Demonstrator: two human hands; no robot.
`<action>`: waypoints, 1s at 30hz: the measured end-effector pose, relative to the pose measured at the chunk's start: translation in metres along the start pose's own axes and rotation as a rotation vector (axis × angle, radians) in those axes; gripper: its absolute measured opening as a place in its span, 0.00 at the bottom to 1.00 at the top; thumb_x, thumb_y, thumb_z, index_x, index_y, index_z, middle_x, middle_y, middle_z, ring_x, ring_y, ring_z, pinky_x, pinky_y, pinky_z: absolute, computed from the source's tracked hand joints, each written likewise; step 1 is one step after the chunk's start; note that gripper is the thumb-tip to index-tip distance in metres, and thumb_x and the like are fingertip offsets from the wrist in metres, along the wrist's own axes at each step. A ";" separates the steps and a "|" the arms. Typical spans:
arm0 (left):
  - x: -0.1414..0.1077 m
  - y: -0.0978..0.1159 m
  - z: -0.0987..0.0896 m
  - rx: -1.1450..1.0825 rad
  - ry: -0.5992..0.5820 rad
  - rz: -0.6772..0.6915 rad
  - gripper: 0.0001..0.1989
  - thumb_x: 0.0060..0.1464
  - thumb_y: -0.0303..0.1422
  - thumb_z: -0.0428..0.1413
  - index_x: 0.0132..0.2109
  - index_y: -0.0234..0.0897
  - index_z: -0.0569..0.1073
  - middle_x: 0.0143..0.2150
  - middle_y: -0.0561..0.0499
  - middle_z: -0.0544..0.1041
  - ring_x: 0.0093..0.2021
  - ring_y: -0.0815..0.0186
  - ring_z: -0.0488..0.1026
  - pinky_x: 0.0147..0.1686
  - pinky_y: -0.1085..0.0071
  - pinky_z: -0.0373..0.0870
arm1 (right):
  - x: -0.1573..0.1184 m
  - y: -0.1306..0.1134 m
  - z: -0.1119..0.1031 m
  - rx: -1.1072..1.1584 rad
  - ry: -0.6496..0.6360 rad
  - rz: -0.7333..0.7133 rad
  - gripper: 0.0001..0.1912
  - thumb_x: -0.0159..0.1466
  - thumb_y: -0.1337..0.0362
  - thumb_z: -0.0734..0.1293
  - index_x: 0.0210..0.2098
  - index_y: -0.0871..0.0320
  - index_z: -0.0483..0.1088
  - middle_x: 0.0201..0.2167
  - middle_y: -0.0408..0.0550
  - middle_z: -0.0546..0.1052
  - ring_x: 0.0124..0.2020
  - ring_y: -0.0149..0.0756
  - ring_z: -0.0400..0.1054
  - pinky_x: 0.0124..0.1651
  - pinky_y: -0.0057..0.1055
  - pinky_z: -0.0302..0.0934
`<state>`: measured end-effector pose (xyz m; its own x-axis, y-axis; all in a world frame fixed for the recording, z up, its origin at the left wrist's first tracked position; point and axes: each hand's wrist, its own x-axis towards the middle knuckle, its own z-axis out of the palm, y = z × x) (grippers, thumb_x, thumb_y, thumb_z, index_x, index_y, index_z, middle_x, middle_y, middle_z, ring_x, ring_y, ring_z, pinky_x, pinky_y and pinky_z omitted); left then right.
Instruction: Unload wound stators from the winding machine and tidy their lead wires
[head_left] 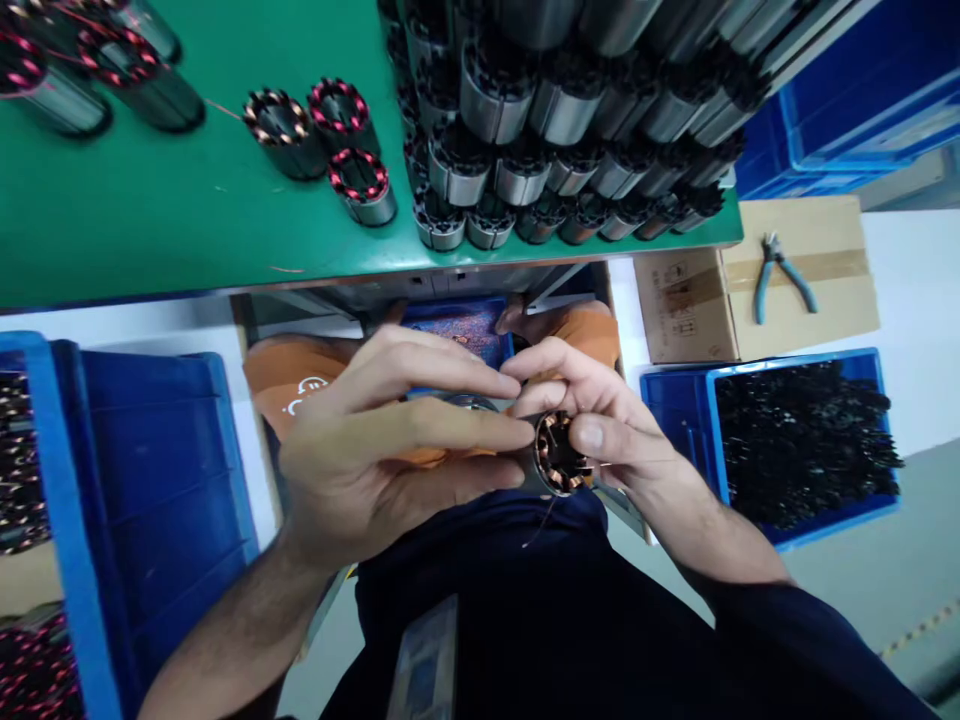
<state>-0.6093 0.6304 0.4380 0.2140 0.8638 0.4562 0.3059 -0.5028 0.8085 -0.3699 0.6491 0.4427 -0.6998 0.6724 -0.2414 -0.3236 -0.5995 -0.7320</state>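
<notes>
A metal stator core (pixel 551 460) with copper windings round its open end is held in front of my dark shirt, its ring facing right. My right hand (pixel 611 420) grips it, the thumb at the ring's edge and the fingers behind. From the left, my left hand (pixel 405 430) has its fingertips and thumb closed on the core's side. Thin loose wire ends stick out to the right of the ring and below it.
Rows of stator cores (pixel 495 100) and several wound ones (pixel 360 185) stand on the green table (pixel 262 235). Pliers (pixel 776 275) lie on a cardboard box (pixel 810 225). A blue crate of black parts (pixel 806 440) is at right, blue bins (pixel 157 470) at left.
</notes>
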 end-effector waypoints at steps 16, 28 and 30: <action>-0.017 -0.026 -0.005 0.258 0.018 -0.034 0.18 0.63 0.41 0.73 0.50 0.40 0.74 0.53 0.45 0.85 0.57 0.53 0.83 0.58 0.53 0.81 | -0.002 0.005 0.000 -0.471 0.431 -0.288 0.29 0.67 0.52 0.82 0.62 0.52 0.74 0.46 0.48 0.85 0.42 0.37 0.82 0.46 0.32 0.79; -0.012 -0.008 0.013 0.125 0.053 0.062 0.33 0.58 0.37 0.77 0.67 0.40 0.76 0.56 0.50 0.88 0.53 0.61 0.88 0.56 0.65 0.88 | 0.003 0.007 0.006 -0.639 0.284 -0.341 0.28 0.66 0.60 0.83 0.63 0.50 0.78 0.48 0.47 0.84 0.43 0.34 0.80 0.45 0.30 0.77; -0.015 -0.009 0.013 0.185 0.062 0.096 0.35 0.58 0.37 0.77 0.68 0.37 0.76 0.57 0.50 0.88 0.52 0.62 0.88 0.57 0.65 0.87 | 0.004 0.002 0.005 -0.750 0.329 -0.417 0.17 0.65 0.62 0.84 0.52 0.52 0.84 0.45 0.47 0.83 0.43 0.35 0.79 0.45 0.31 0.76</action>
<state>-0.6037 0.6216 0.4190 0.1943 0.8090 0.5548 0.4531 -0.5757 0.6807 -0.3766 0.6479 0.4435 -0.3652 0.9296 0.0495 0.0696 0.0803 -0.9943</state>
